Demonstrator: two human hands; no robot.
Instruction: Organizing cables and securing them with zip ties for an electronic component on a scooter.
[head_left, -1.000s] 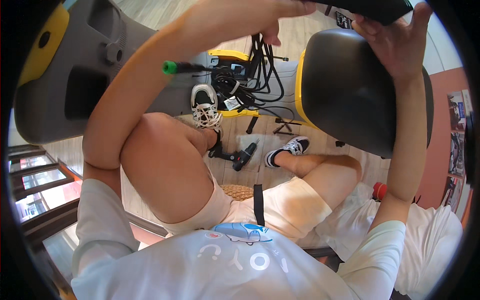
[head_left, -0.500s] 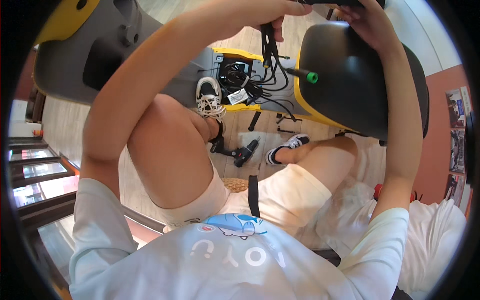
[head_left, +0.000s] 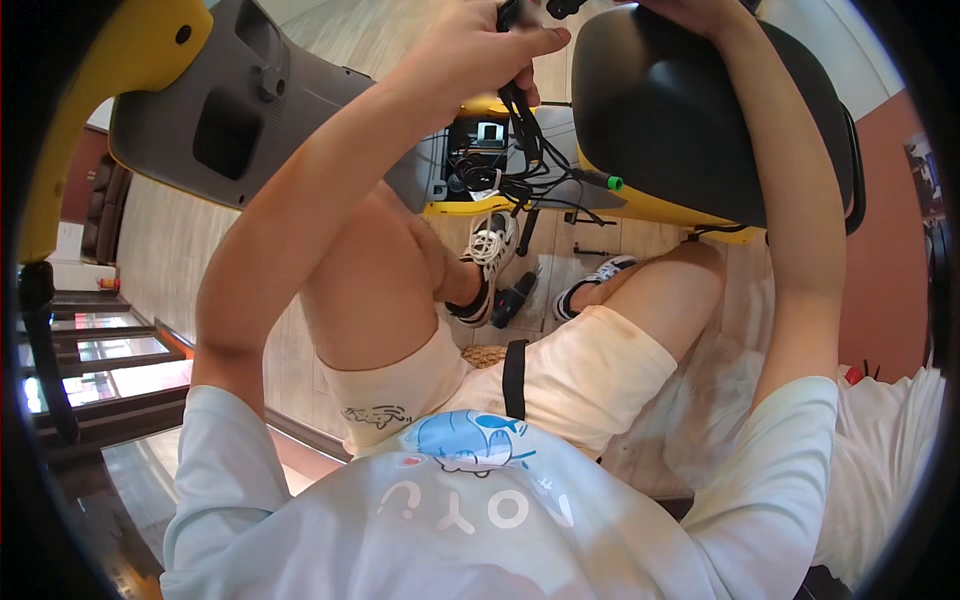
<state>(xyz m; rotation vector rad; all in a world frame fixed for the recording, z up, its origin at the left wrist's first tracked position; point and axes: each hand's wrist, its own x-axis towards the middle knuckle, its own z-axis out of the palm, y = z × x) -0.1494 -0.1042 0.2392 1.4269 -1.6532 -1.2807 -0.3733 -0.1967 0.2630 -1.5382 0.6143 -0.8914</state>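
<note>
Near the top edge, my left hand (head_left: 480, 50) is closed around black cables (head_left: 522, 125), which hang down from the fingers. A black end sticks up above its thumb. To its right, my right hand (head_left: 700, 14) is partly cut off by the top edge, its fingers apparently bent around something dark. A black connector (head_left: 565, 8) lies between the two hands. The cables run into a tangle over an open compartment (head_left: 440, 165) in the grey footboard of a yellow-and-grey scooter. One cable ends in a green-tipped plug (head_left: 614, 183) beside the black seat (head_left: 680, 110).
A black cordless drill (head_left: 514, 300) is on the wooden floor between my shoes. Small black rods (head_left: 590, 220) lie beyond it. The scooter's grey front panel (head_left: 225, 130) rises at left. Clear plastic sheeting (head_left: 710, 420) and white cloth (head_left: 885, 470) sit at right.
My hands have drawn apart, the left shifting left with the cables. My left foot has come off the footboard to the floor. The view has shifted, and the green-tipped plug hangs lower.
</note>
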